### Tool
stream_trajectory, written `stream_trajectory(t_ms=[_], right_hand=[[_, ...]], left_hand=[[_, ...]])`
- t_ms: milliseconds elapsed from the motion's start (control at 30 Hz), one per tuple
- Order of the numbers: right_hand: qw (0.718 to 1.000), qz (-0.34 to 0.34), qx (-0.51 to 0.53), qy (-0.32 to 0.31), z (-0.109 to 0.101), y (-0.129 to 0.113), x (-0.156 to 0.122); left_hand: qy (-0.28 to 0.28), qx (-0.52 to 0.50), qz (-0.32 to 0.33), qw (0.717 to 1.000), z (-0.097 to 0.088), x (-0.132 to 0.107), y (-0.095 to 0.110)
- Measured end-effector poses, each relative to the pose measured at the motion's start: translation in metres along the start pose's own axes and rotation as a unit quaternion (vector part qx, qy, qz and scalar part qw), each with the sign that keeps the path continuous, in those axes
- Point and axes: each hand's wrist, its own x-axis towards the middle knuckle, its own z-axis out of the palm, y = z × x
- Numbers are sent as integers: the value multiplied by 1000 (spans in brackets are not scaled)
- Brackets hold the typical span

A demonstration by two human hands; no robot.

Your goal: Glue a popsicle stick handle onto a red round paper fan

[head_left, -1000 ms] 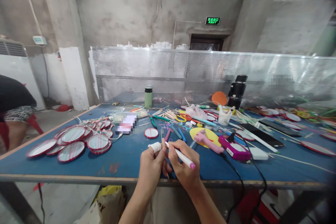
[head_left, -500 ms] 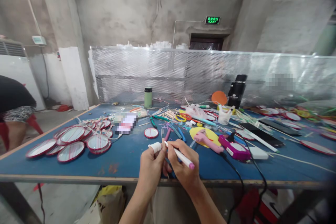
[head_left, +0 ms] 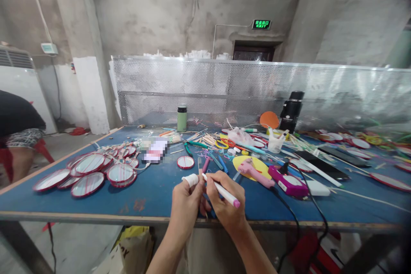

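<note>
My right hand [head_left: 226,199] is closed around a white marker pen [head_left: 225,194] with a pink end, held slantwise like a writing tool. The pen's tip points left, at a thin, flat craft stick [head_left: 199,166] pinched upright in my left hand [head_left: 186,201]. Whether tip and stick touch, I cannot tell. A white wrap [head_left: 192,179] covers a finger of my left hand. Just beyond the hands lie a small red-rimmed disc [head_left: 185,162], a purple marker [head_left: 206,164] and blue pens [head_left: 222,164]. Fingers hide the lower part of the stick.
Red-rimmed round discs [head_left: 87,185] are piled at left beside a phone [head_left: 156,150]. To the right are a pink glue gun [head_left: 257,173] on a yellow disc and a purple device [head_left: 288,181] with cables. Bottles, scissors and sticks fill the back. A person [head_left: 19,120] sits far left.
The view has shifted very slightly, so things appear a little further right. Both hands keep their grip on the marker pen and the stick, nearly still.
</note>
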Motion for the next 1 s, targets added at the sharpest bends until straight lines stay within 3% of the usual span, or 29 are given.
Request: stream_trajectory(t_ms=[1000], right_hand=[[1000,3,10,-18,0,0,0]], left_hand=[[10,-3,7,1000,2,0,2]])
